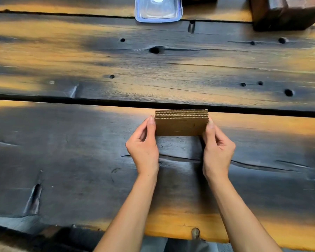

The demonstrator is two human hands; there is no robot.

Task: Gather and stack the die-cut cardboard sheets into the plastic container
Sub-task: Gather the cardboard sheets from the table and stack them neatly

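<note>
Both hands, left hand [143,146] and right hand [217,148], are gripping the gathered cardboard sheets [181,123]; the plastic container [158,10] is waiting empty, well apart

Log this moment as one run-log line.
left hand: grips stack's left end | right hand: grips right end | cardboard stack: on edge on table | plastic container: far edge, apart, not yet loaded
</note>
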